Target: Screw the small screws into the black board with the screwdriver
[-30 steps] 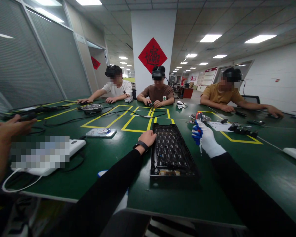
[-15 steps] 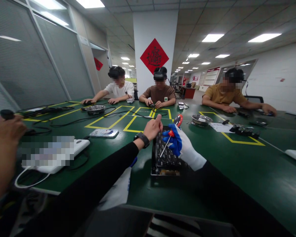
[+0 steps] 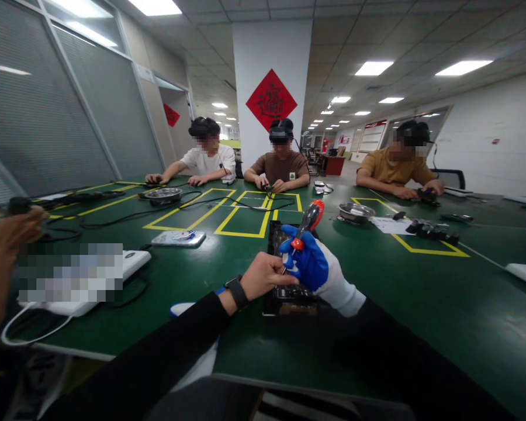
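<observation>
My right hand (image 3: 318, 263), in a white and blue glove, is wrapped round a screwdriver (image 3: 311, 217) with a red and black handle. The handle leans up and away, and the shaft points down to the left. My bare left hand (image 3: 263, 275), with a dark watch on the wrist, is closed in a pinch around the shaft's lower end. Whatever lies between its fingertips is hidden. Beneath both hands lies a black keyboard-like panel (image 3: 278, 307) in a dark frame, largely covered by them.
A blue and white glove (image 3: 182, 308) lies under my left forearm. Left of it are a white power-bank-like box (image 3: 135, 263) with cables and a phone (image 3: 178, 238). A metal bowl (image 3: 355, 213) and black parts (image 3: 433, 231) stand right. Co-workers sit opposite; another person's hand (image 3: 15, 231) shows at left.
My left hand has come down toward me from the panel's far part and closed by the screwdriver's tip. The screwdriver has tipped more upright. The co-worker at right has drawn an outstretched hand in.
</observation>
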Tool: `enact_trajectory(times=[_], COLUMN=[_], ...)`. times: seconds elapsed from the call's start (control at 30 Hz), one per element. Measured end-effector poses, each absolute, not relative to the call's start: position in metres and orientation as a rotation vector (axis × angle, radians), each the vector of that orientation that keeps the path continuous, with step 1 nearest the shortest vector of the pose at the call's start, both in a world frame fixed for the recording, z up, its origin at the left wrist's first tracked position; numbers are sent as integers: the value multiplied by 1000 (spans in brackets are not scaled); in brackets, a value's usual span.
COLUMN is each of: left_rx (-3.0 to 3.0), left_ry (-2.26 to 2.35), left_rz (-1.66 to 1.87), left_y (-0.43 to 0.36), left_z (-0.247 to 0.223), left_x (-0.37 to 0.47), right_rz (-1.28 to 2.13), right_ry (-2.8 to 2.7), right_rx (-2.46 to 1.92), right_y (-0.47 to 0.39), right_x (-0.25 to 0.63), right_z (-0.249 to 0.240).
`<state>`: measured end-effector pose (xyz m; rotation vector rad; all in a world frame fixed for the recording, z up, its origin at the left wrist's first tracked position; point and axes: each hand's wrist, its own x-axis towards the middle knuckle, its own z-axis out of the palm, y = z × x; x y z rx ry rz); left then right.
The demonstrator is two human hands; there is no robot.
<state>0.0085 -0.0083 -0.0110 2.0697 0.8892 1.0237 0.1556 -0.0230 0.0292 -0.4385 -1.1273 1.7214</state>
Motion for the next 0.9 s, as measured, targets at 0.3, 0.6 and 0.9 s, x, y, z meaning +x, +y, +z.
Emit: enact_trajectory(times=[0.3, 0.6, 0.9], left_rx=[2136, 2116, 2106], left_ry=[756, 722, 735], left_rz=[1023, 1094, 1025], left_y=[-17, -9, -8], left_z=[-6, -12, -14], left_x=[9, 7, 6], right_rz=[1674, 1776, 1717], right_ry=[-1216, -1179, -1177], right_rx=[-481, -364, -458], right_y=[-27, -24, -25], right_x=[154, 159, 156], right_z=[24, 23, 25])
